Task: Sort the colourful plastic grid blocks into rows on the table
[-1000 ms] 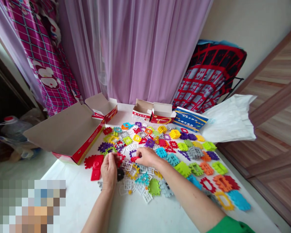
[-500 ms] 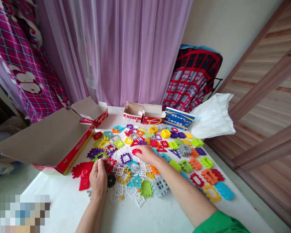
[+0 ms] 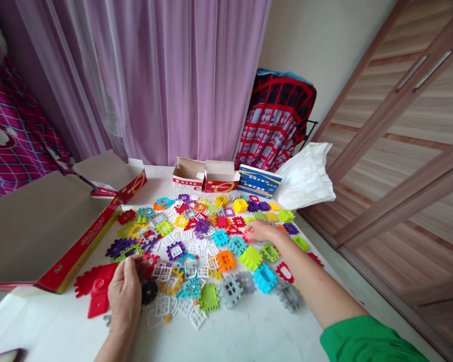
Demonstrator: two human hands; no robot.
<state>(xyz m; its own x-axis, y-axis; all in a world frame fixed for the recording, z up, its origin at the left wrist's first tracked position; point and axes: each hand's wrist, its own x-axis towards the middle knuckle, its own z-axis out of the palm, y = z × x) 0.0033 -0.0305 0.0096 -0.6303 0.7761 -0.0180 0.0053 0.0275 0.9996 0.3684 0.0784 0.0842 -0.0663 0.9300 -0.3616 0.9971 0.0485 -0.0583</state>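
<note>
My right hand (image 3: pixel 262 230) reaches over the spread of toy pieces, its fingers closed on a small red plastic building piece (image 3: pixel 248 235). Teal notched blocks (image 3: pixel 237 245) lie just left of and below it. At the left, my left hand (image 3: pixel 125 286) rests on its side with loosely bent fingers apart. No held piece shows in it, though the palm side is partly hidden. Beside that wrist lie a flat red piece with a round boss (image 3: pixel 99 286) and a black gear-like piece (image 3: pixel 149 292). White lattice window pieces (image 3: pixel 202 249) lie between the hands.
A large open carton (image 3: pixel 41 226) stands at the left, with a smaller open box (image 3: pixel 132 186) behind. Two small red-and-white boxes (image 3: pixel 222 182), a blue box (image 3: pixel 259 182) and a white bag (image 3: pixel 305 176) line the back. A grey lattice block (image 3: pixel 230 290) lies near the front.
My right hand has moved right across the pieces, with the red piece in its fingers. The view has turned right. My left hand stays beside the flat red piece.
</note>
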